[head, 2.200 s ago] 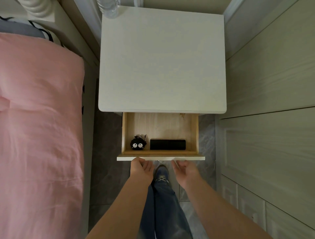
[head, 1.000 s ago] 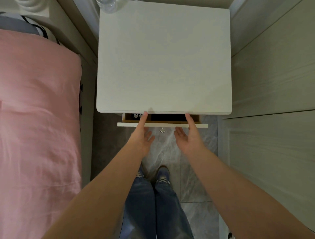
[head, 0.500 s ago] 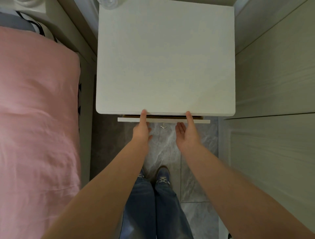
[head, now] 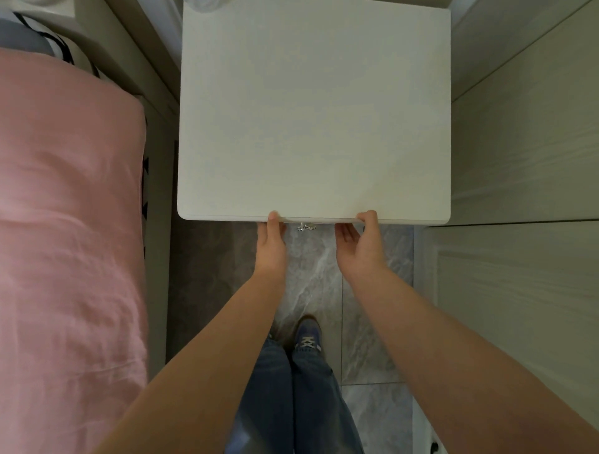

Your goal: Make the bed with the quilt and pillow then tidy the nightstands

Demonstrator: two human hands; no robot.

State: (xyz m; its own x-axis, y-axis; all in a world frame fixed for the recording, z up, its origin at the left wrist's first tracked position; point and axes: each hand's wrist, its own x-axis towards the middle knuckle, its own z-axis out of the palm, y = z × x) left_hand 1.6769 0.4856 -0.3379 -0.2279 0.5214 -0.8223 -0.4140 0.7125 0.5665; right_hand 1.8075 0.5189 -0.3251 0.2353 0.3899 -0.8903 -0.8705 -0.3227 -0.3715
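Note:
A white nightstand (head: 314,110) fills the upper middle of the head view, its top bare. Its drawer is pushed fully in; only the small metal drawer pull (head: 305,227) shows under the front edge. My left hand (head: 271,244) presses against the drawer front left of the pull, fingers straight. My right hand (head: 358,246) presses to the right of the pull, thumb up at the top's edge. The pink quilt (head: 64,227) lies spread over the bed on the left. The drawer's contents are hidden.
A patterned pillow corner (head: 39,42) shows at the top left above the quilt. A clear bottle (head: 204,4) stands at the nightstand's back left corner. White wardrobe panels (head: 525,162) close off the right side. My legs and a shoe (head: 306,337) stand on the grey tiled floor.
Both hands pushed the drawer from open to fully shut. The black toy and black case inside went out of sight. My head moved forward over the nightstand.

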